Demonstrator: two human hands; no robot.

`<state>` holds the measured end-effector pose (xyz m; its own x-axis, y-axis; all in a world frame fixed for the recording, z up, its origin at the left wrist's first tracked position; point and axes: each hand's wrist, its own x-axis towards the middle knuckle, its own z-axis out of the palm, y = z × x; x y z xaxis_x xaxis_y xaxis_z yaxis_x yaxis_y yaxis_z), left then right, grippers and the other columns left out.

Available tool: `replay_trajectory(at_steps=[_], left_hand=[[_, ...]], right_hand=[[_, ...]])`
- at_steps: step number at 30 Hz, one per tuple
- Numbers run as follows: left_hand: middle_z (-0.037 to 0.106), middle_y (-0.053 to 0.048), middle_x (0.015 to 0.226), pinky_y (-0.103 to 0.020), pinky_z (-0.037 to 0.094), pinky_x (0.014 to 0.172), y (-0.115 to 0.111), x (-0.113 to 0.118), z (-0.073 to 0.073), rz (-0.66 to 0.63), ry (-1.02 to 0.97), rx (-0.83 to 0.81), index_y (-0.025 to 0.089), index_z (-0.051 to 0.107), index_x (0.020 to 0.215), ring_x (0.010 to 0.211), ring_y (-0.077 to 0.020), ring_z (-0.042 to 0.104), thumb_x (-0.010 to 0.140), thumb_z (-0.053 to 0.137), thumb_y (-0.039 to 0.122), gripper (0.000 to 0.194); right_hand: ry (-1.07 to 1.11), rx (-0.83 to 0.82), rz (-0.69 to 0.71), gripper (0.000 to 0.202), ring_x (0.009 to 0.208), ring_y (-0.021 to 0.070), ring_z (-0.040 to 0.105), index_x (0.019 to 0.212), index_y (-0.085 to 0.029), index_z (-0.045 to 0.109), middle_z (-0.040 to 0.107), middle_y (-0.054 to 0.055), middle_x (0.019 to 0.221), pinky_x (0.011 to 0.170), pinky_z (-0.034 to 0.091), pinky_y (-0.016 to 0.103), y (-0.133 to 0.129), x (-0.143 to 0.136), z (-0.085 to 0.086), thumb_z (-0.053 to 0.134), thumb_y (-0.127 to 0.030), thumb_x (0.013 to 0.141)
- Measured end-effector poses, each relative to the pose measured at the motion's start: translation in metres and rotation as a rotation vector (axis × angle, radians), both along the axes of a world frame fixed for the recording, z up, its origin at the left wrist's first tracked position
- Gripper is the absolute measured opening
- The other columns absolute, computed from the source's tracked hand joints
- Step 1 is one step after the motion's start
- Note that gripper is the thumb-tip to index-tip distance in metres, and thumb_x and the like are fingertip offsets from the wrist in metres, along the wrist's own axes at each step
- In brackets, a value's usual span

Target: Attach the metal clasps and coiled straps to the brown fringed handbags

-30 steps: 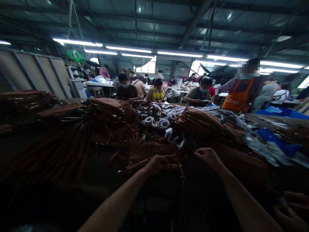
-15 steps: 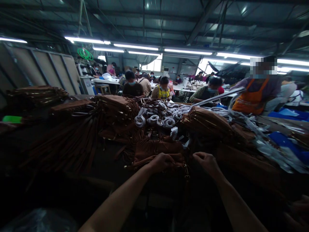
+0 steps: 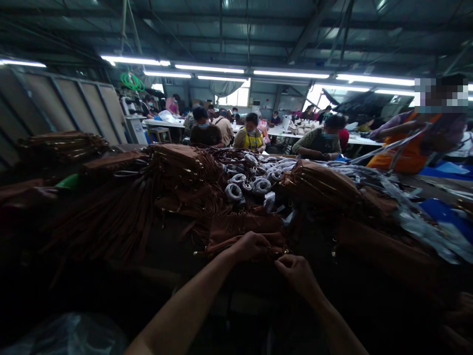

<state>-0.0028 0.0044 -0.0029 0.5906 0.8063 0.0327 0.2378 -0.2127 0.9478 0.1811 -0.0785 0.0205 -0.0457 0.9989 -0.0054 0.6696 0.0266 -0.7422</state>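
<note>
The brown, leather-look bag with gathered folds lies on the dark surface directly ahead of the person, at the centre. The left hand is curled over the bag's near edge and is judged to be gripping it. The right hand is beside the near right corner, thumb and forefinger drawn narrow; whether anything is pinched there cannot be told. Progress: small gold-coloured metal fittings are present at that corner, but handling there is judged unfinished. What remains cannot be established in this light. Condition: the bag lies flat, its body creased, with no damage discernible. Stacked brown bags with gold-coloured trim stand beyond it to the right; white-wrapped strap rolls lie behind it, apart from the hands.
</note>
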Motion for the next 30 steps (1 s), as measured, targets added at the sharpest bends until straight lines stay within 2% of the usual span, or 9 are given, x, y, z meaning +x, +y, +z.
replay_trajectory(at_steps=[9, 13, 17, 20, 24, 27, 30], left_hand=[[0.068, -0.005, 0.08, -0.022, 0.042, 0.063, -0.001, -0.005, 0.01, -0.014, -0.035, 0.025, 0.01, 0.071, 0.095, 0.067, -0.012, 0.056, 0.074, 0.059, 0.025, 0.028], [0.069, -0.006, 0.084, -0.023, 0.044, 0.067, 0.0, -0.002, 0.012, 0.056, -0.043, 0.009, 0.01, 0.07, 0.101, 0.072, -0.0137, 0.058, 0.074, 0.058, 0.023, 0.032], [0.069, -0.005, 0.081, -0.023, 0.044, 0.067, 0.002, 0.0, 0.007, 0.033, -0.037, 0.023, 0.011, 0.072, 0.091, 0.072, -0.0141, 0.058, 0.073, 0.061, 0.028, 0.027], [0.068, -0.004, 0.079, -0.022, 0.043, 0.064, 0.001, 0.0, 0.007, 0.041, -0.036, 0.03, 0.011, 0.072, 0.086, 0.07, -0.0139, 0.057, 0.072, 0.062, 0.029, 0.025], [0.067, -0.004, 0.077, -0.021, 0.042, 0.062, -0.001, 0.001, 0.012, 0.106, 0.013, 0.061, 0.011, 0.071, 0.085, 0.069, -0.0132, 0.055, 0.074, 0.059, 0.027, 0.023], [0.065, -0.002, 0.075, -0.02, 0.04, 0.059, -0.002, 0.001, 0.013, 0.12, 0.05, 0.055, 0.011, 0.07, 0.087, 0.066, -0.0118, 0.053, 0.075, 0.057, 0.026, 0.023], [0.065, -0.002, 0.072, -0.02, 0.04, 0.058, -0.002, 0.001, 0.012, 0.132, -0.002, 0.022, 0.01, 0.069, 0.085, 0.064, -0.0113, 0.053, 0.073, 0.059, 0.028, 0.023]], right_hand=[[-0.02, -0.024, -0.076, 0.029, 0.07, 0.0205, 0.065, 0.07, -0.019, 0.07, 0.07, 0.003, 0.071, 0.059, 0.041, 0.025, 0.001, -0.001, -0.012, 0.054, -0.042, 0.074], [-0.055, -0.002, -0.12, 0.031, 0.071, 0.0208, 0.066, 0.074, -0.021, 0.071, 0.072, 0.004, 0.075, 0.059, 0.042, 0.025, 0.0, -0.011, -0.008, 0.051, -0.045, 0.077], [-0.07, 0.075, -0.187, 0.029, 0.073, 0.0216, 0.066, 0.079, -0.023, 0.072, 0.072, 0.005, 0.081, 0.061, 0.044, 0.027, 0.0, -0.023, -0.004, 0.053, -0.045, 0.077], [0.121, 0.103, -0.189, 0.034, 0.075, 0.0219, 0.066, 0.092, -0.02, 0.07, 0.072, 0.007, 0.084, 0.064, 0.048, 0.029, 0.002, -0.026, -0.007, 0.055, -0.047, 0.076], [0.423, 0.047, -0.036, 0.042, 0.088, 0.0225, 0.065, 0.102, -0.016, 0.067, 0.07, 0.009, 0.096, 0.076, 0.052, 0.032, 0.001, -0.02, -0.012, 0.056, -0.048, 0.076], [0.325, 0.11, 0.02, 0.038, 0.098, 0.0233, 0.062, 0.101, -0.018, 0.068, 0.068, 0.009, 0.105, 0.088, 0.049, 0.035, 0.0, -0.021, -0.011, 0.061, -0.045, 0.074], [0.149, 0.231, -0.103, 0.035, 0.091, 0.0222, 0.063, 0.085, -0.019, 0.069, 0.068, 0.01, 0.097, 0.084, 0.048, 0.033, 0.005, -0.029, -0.005, 0.049, -0.048, 0.082]])
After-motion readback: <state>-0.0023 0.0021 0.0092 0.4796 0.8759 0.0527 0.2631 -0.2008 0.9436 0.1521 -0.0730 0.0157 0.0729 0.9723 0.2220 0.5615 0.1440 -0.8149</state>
